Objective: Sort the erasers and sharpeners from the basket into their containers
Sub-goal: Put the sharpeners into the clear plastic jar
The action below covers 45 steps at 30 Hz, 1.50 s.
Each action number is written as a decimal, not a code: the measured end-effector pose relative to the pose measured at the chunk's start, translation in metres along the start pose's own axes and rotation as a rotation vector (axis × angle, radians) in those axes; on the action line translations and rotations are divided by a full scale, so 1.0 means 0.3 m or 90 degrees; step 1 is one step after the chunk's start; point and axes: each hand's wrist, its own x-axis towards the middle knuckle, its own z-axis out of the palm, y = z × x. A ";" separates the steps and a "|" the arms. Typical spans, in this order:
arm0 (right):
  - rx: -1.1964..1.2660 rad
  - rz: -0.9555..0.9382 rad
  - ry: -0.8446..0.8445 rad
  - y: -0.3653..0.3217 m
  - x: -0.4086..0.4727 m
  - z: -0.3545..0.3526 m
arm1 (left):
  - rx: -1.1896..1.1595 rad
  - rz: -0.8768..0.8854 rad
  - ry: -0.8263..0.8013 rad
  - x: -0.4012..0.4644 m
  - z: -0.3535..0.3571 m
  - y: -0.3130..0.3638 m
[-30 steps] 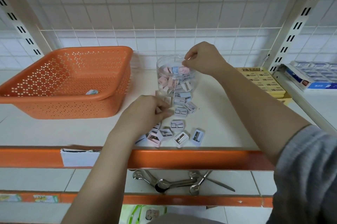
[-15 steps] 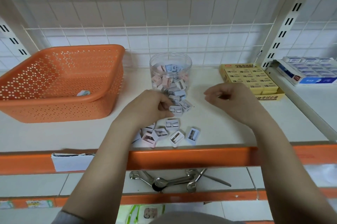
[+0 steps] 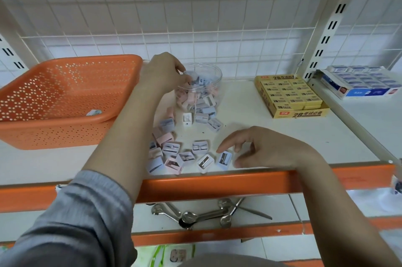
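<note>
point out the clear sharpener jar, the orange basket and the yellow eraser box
clear sharpener jar [image 3: 214, 75]: head view, on the bare right rim.
orange basket [image 3: 54, 134]: head view, on its perforated front wall.
yellow eraser box [image 3: 302, 113]: head view, on its printed front face.

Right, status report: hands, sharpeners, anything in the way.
Left hand at the clear jar rim, pinching a sharpener. Right hand open, reaching for the loose sharpeners on the shelf. Nothing in the way.
</note>
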 end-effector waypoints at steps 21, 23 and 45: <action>0.042 -0.014 0.403 -0.125 0.444 -0.203 | 0.024 0.060 -0.207 -0.403 -0.027 -0.099; 0.030 -0.007 0.410 -0.128 0.446 -0.196 | 0.048 0.041 -0.223 -0.414 -0.033 -0.107; 0.069 0.075 0.355 0.006 0.172 0.020 | 0.036 0.076 -0.149 -0.371 -0.045 -0.086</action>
